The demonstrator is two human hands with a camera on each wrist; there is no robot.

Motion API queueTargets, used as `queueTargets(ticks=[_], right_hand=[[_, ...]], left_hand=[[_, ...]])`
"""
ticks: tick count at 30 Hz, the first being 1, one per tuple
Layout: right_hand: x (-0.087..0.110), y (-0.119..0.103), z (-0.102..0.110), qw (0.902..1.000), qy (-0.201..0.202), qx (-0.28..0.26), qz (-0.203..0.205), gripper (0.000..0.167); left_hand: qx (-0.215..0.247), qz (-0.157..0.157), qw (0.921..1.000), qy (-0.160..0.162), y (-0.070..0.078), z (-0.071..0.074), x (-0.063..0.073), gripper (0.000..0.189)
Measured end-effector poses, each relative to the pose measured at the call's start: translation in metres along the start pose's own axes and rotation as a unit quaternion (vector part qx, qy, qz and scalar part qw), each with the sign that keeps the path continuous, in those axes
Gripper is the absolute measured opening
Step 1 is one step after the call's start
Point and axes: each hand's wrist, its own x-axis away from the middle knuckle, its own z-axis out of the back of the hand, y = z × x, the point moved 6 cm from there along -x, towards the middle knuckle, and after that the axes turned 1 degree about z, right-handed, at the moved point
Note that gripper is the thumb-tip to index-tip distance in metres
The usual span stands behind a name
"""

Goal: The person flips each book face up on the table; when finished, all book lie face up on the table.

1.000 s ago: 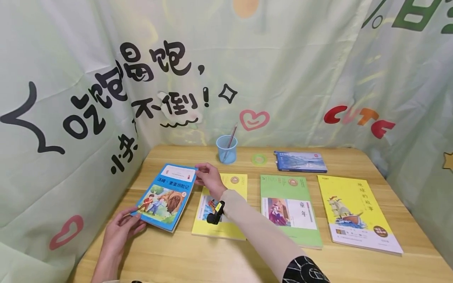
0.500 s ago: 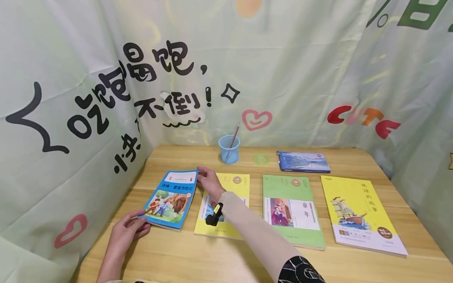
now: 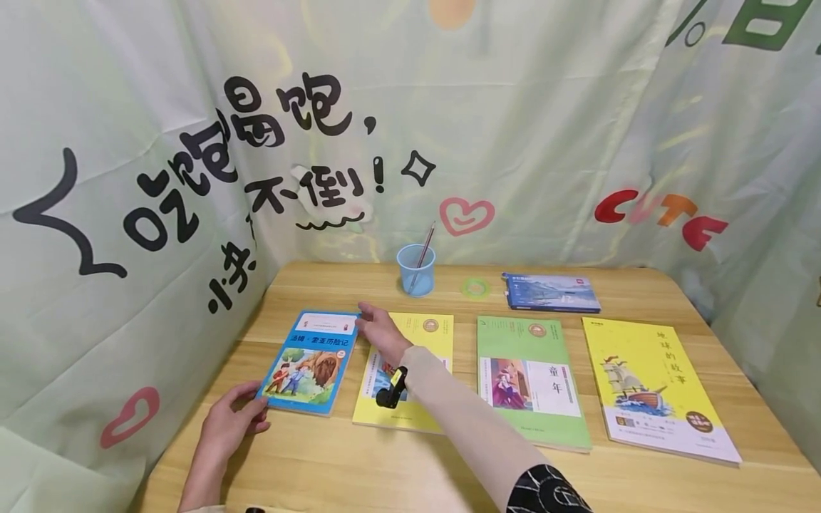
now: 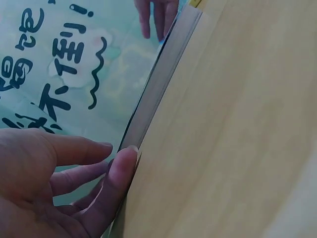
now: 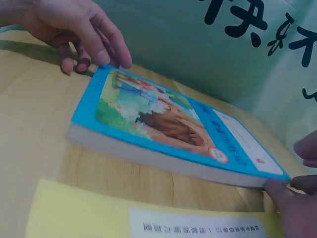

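Observation:
A blue paperback book [image 3: 313, 340] with a picture of children on its cover lies flat at the left of the table. My left hand [image 3: 227, 422] holds its near left corner, the thumb at the page edge in the left wrist view. At the far right corner, the thumb and fingers of my right hand [image 3: 383, 335] grip the same book. My right hand and forearm cover part of a yellow book [image 3: 410, 420] just to its right. In the right wrist view the blue book's thick page edge [image 5: 148, 157] faces the camera.
A green book [image 3: 532, 427] and a larger yellow book [image 3: 631, 342] lie farther right. Along the back stand a blue cup [image 3: 415, 274] holding a pencil, a green ring-shaped roll [image 3: 476, 287] and a flat blue box [image 3: 551, 292]. Printed curtains [image 3: 532, 142] hang behind and beside the table.
Both hands have lowered the blue book from a tilted pose onto the table and turned it slightly, more in line with the other books. The other things have stayed put.

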Motion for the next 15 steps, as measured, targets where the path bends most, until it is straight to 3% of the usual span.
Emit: queueTargets(ticks=[6,8,11,13,15], right_hand=[[0.001,-0.01,0.022,0.9945,0.037,-0.083,0.052,0.051],[0.005,-0.017,0.03,0.9935,0.037,-0.088,0.062,0.044],[0.012,-0.026,0.043,0.9947,0.028,-0.07,0.07,0.037],[0.018,-0.033,0.053,0.9958,0.017,-0.046,0.077,0.035],[0.024,-0.041,0.065,0.9958,0.002,-0.02,0.09,0.035]], left_hand=[[-0.016,-0.01,0.9996,-0.019,0.002,0.002,-0.005,0.057],[-0.057,-0.019,0.998,-0.02,0.004,0.006,-0.006,0.059],[-0.136,-0.049,0.9895,-0.003,0.017,0.014,-0.008,0.06],[-0.187,-0.072,0.9796,0.011,0.031,0.017,-0.01,0.061],[-0.208,-0.094,0.9734,0.017,0.048,0.014,-0.012,0.06]])
